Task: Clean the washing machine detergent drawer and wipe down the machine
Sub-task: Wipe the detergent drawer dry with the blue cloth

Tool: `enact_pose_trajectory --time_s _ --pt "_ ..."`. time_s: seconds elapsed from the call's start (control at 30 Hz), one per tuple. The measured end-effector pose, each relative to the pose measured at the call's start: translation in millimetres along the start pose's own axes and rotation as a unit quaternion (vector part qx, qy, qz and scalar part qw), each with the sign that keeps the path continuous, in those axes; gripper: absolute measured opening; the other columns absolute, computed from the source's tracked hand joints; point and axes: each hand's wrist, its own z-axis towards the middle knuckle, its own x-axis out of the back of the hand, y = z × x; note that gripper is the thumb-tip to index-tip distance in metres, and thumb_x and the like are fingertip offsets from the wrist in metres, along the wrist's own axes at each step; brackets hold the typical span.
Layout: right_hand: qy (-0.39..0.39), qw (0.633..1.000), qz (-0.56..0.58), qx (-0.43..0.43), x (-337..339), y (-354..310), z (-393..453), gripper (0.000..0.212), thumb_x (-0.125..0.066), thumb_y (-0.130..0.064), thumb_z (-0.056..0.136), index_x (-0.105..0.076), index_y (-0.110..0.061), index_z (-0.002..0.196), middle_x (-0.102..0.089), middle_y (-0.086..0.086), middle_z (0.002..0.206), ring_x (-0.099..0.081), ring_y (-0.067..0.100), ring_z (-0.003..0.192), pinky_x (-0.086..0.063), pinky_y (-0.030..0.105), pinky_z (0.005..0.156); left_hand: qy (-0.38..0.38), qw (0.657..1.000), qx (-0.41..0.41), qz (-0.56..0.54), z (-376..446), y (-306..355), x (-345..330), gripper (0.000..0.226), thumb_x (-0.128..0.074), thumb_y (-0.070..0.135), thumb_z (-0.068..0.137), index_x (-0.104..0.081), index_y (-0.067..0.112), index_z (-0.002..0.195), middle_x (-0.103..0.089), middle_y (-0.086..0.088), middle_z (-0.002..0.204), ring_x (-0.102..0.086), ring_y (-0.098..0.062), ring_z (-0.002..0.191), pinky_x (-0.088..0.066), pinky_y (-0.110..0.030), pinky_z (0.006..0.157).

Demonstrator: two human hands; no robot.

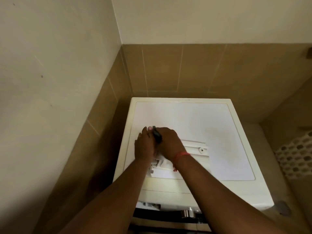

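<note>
A: What sits on the smooth white top of the cream washing machine (194,120)?

B: The white plastic detergent drawer (194,147), lying flat toward the front-left part of the top. It is a long moulded tray with raised ribs and a small round fitting at its right end. Both arms cover its left half.

A: And the hands?

B: The left hand (145,146) is curled against the drawer's left end, near the left edge of the top, fingers bent round it. The right hand (168,141) is closed round a slim black brush-like tool (157,135), its handle poking out above the knuckles. Which kind of tool it is, I cannot tell. A thin pink band (182,155) circles the right wrist.

A: Anything crumpled underneath?

B: A white, creased cloth or paper piece (161,160) shows between the wrists, lying on the drawer.

A: Surroundings?

B: Glossy tan wall tiles (185,70) behind, and a white perforated plastic basket (297,156) beyond the right edge.
</note>
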Motion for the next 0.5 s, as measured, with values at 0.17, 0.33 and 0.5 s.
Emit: enact_pose_trajectory --time_s 0.17,0.33,0.5 --pt "-0.012 0.997 -0.022 0.071 -15 17 -28 0.037 -0.060 -0.002 0.087 -0.067 -0.021 0.118 -0.061 -0.001 0.122 -0.053 0.015 0.110 -0.044 0.019 0.098 0.008 1.000 0.017 0.022 -18 22 10 0.087 -0.002 0.081 0.084 -0.056 0.026 0.126 -0.066 -0.011 0.119 -0.059 -0.033 0.115 -0.043 -0.054 0.104" --pt "-0.095 0.988 -0.034 0.118 12 20 -61 0.047 -0.057 0.008 0.082 -0.072 -0.024 0.114 -0.063 -0.011 0.121 -0.057 0.014 0.107 -0.039 0.012 0.095 0.004 0.998 0.032 0.055 -18 23 11 0.070 -0.006 0.061 0.098 -0.038 0.025 0.148 -0.048 -0.011 0.148 -0.039 -0.033 0.140 -0.028 -0.053 0.116" --pt "-0.013 0.999 -0.038 0.024 30 18 -21 0.043 -0.049 0.008 0.079 -0.075 -0.024 0.092 -0.063 -0.005 0.088 -0.059 0.011 0.076 -0.044 0.014 0.065 0.004 0.999 -0.006 0.042 -21 23 13 0.073 -0.008 0.066 0.096 -0.043 0.025 0.145 -0.052 -0.008 0.143 -0.047 -0.032 0.133 -0.038 -0.052 0.109"
